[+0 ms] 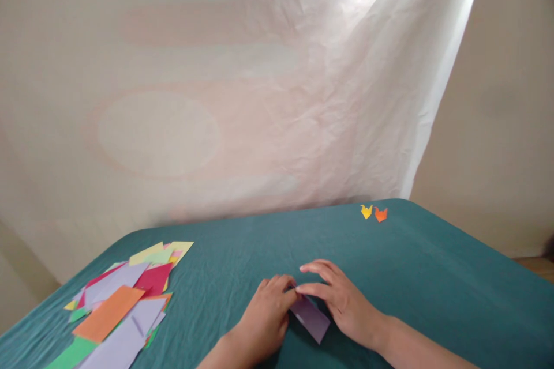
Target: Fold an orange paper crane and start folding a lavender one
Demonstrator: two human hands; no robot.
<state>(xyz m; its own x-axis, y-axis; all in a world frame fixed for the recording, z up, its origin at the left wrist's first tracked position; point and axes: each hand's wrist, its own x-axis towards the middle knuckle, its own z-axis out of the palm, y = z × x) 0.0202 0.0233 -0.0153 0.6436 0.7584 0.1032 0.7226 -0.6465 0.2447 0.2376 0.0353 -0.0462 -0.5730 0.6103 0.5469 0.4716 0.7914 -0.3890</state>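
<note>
A small folded piece of purple paper (312, 322) is between my two hands, low and just right of the middle of the view. My left hand (269, 314) is closed on its upper left end, thumb and fingers pinched together there. My right hand (341, 302) curves over the paper from the right, its fingers apart and the index fingertip at the paper's upper edge near my left thumb. The fingers of my left hand hide part of the paper.
Loose coloured paper sheets (110, 312) lie in an untidy pile on the left of the green-covered table (225, 265). Near the far right edge lie a yellow folded paper figure (366, 212) and an orange folded paper figure (381, 215). A pale curtain (259, 98) hangs behind the table.
</note>
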